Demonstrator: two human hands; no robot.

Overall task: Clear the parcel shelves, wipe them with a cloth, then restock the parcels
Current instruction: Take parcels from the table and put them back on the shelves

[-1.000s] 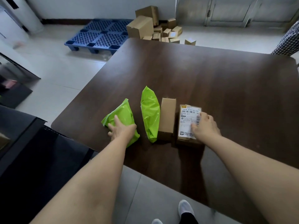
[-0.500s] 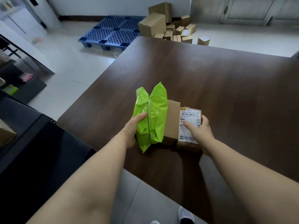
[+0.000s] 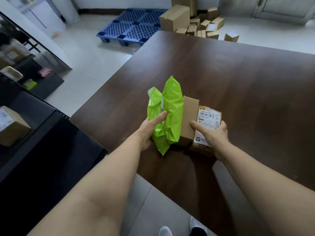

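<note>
Head view, starting at my fingers: my left hand [image 3: 146, 132] grips the outer green bag [image 3: 153, 108] from the left. The thumb lies straight across the bag's front and the other fingers are hidden behind it. My right hand [image 3: 213, 133] grips the labelled box [image 3: 210, 114], with the thumb pressed on the white shipping label and the fingers [image 3: 224, 124] curled over the box's right edge.

Between my two hands four parcels are squeezed side by side, each touching the next. From left to right they are the outer green bag, an inner green bag [image 3: 173, 106] that stands taller and overlaps it, a plain cardboard box [image 3: 189, 113] on its narrow side, and the labelled box. The bundle sits over the near left part of the dark wooden tabletop [image 3: 238, 79], close to its edge. I cannot tell whether it rests on the wood or is just clear of it.

To my left, well apart from the bundle, a black shelf [image 3: 39, 109] carries one brown box [image 3: 12, 126]. Shelves farther back are too blurred to read. Beyond the tabletop's far edge, a blue plastic pallet [image 3: 129, 26] lies on the pale tiled floor, and a heap of cardboard boxes [image 3: 187, 19] stands just beside it. The toes of my shoes [image 3: 164, 231] show at the bottom.
</note>
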